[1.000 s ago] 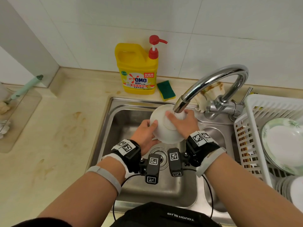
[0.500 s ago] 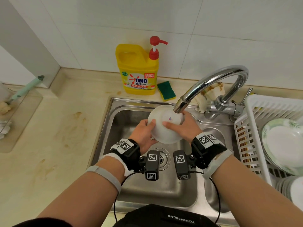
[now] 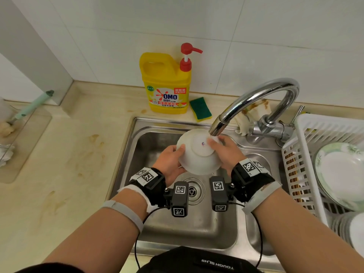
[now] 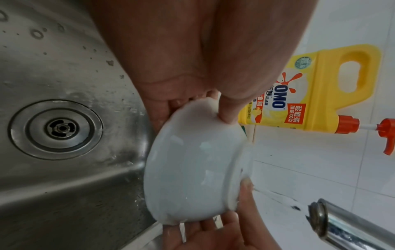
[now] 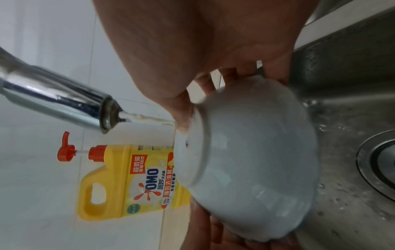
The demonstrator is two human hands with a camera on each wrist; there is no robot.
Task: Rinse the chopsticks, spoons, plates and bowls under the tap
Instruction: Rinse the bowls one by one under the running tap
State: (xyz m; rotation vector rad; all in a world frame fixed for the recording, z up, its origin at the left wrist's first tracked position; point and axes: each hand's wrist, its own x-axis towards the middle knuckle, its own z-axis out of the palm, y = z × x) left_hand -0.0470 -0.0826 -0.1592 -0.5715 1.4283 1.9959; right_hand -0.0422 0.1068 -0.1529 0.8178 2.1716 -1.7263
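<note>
A white bowl (image 3: 197, 154) is held upside down over the steel sink (image 3: 149, 140), its foot ring up under the tap (image 3: 216, 125). My left hand (image 3: 169, 160) grips its left rim, thumb (image 4: 228, 110) on the outer wall. My right hand (image 3: 224, 152) holds the right side, thumb on the foot ring. Water runs from the tap spout (image 5: 107, 115) onto that thumb and the bowl's base (image 5: 183, 148). The bowl (image 4: 192, 169) shows wet in the left wrist view. The inside of the bowl is hidden.
A yellow detergent bottle (image 3: 167, 83) and a green sponge (image 3: 200, 108) stand behind the sink. A white drying rack (image 3: 307, 158) at right holds plates (image 3: 338, 170) and chopsticks. A sink drain (image 3: 192, 191) lies below the bowl. A stained counter (image 3: 59, 164) lies at left.
The bowl has tipped so its foot ring and base mark face up toward me. My right thumb slid from the base's middle to its right edge, and both hands came slightly nearer.
</note>
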